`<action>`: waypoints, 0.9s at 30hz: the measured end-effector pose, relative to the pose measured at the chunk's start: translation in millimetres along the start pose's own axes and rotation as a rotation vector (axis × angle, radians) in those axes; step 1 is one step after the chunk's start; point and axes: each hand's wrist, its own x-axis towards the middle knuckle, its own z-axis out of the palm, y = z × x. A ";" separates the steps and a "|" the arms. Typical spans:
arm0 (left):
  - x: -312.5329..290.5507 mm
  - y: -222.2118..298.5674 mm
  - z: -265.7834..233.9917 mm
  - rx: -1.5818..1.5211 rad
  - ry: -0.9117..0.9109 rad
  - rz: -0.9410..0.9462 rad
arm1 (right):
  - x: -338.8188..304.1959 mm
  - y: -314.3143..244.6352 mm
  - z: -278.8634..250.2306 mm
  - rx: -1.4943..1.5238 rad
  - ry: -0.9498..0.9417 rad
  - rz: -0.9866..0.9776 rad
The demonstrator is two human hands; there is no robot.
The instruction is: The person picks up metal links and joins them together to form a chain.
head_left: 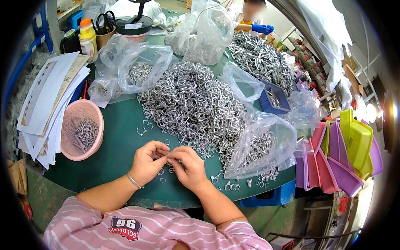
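Over the near edge of the green table (118, 129), my left hand (146, 163) and my right hand (189, 168) meet with their fingertips pinched together. Whatever they hold is too small and too covered by the fingers to name. Just beyond them rises a big heap of silvery open metal rings (196, 100), clasp-like in shape. A few loose rings (141, 131) lie to the left of the heap, and others are scattered under and around my hands. A pink perforated basket (96, 141) at the left has more small metal pieces (86, 133) in its bottom.
Clear plastic bags (258, 146) with rings lie around the heap. Papers (46, 104), a yellow bottle (87, 39) and scissors (104, 21) in a holder stand left. Beyond a blue tray (273, 98) lies a pile of metal parts (262, 58); a blue-gloved person (261, 29) sits there. Coloured baskets (333, 158) stack right.
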 end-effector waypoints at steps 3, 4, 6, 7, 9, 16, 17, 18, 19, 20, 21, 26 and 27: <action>-0.3 -0.5 1.1 -0.043 -0.004 -0.014 | -1.3 -1.0 1.1 -0.020 0.031 0.027; -0.2 -0.7 1.1 -0.054 -0.007 -0.016 | -0.8 -1.9 1.2 -0.012 0.041 0.038; -0.1 -0.6 0.4 -0.074 -0.012 -0.018 | 1.0 -4.0 1.3 0.006 0.061 0.057; 0.0 0.3 0.7 -0.103 -0.014 -0.028 | 1.9 -4.0 0.7 0.002 0.070 0.061; -0.6 1.4 2.3 -0.155 -0.022 -0.058 | 1.1 -2.8 -0.8 -0.001 0.096 0.077; -0.2 3.5 2.1 -0.102 0.016 -0.011 | 2.4 -2.0 0.5 0.014 0.087 0.080; 0.8 4.1 2.3 -0.056 0.032 0.031 | 2.5 -0.5 0.1 0.004 0.094 0.069; 1.5 4.4 2.5 -0.010 0.048 0.072 | 3.0 -0.2 -0.6 -0.007 0.101 0.059; 2.3 3.5 2.3 0.000 0.053 0.061 | 4.3 -2.4 -2.7 -0.021 0.116 0.063; 3.4 1.8 0.8 0.012 0.063 0.053 | 6.9 -5.5 -5.7 -0.032 0.129 0.062; 4.3 1.0 -0.1 0.023 0.072 0.044 | 10.0 -9.0 -9.7 -0.044 0.141 0.062; 5.8 2.3 -0.4 0.016 0.102 0.020 | 40.8 -26.6 -60.7 -0.205 0.102 -0.032; 6.1 1.9 -1.6 0.034 0.108 0.018 | 52.3 -32.7 -76.9 -0.263 0.105 -0.068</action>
